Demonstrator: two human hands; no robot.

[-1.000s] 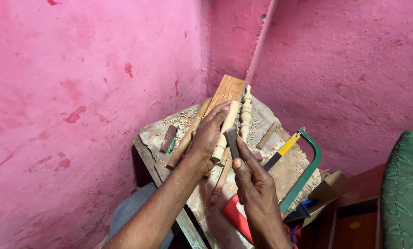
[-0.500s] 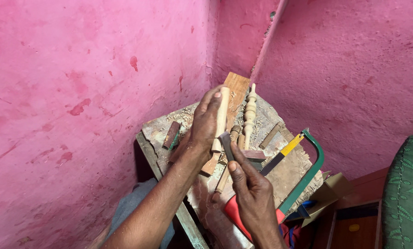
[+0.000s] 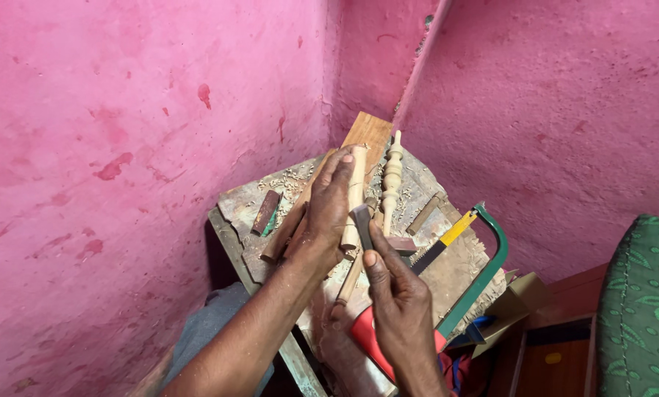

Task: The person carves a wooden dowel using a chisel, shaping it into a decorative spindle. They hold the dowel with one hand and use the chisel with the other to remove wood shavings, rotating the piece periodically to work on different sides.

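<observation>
Left hand (image 3: 329, 209) wrapped tight round a pale wooden rod (image 3: 356, 187), held up off the little worn workbench (image 3: 234, 213) and tilted nearly upright. Right hand (image 3: 397, 305) closed on a flat metal file (image 3: 362, 224), thumb pressed along its back, tip laid against the lower part of the rod.

Looks like shaping or smoothing work, so probably best done like this:
- Keep that left grip firm, fingers clear of the file's path.
- Short, even strokes, light pressure, no digging in.
- Turn the rod a bit between strokes so no flat spot forms.
- Brace the rod's bottom end on the bench for steadiness, maybe.

Turned spindle (image 3: 392, 173) lying just beside, handy as a pattern to compare against. Green-framed saw (image 3: 484, 272) resting to the right, shavings scattered all over the top. Pink walls (image 3: 123, 147) close in on both sides.
</observation>
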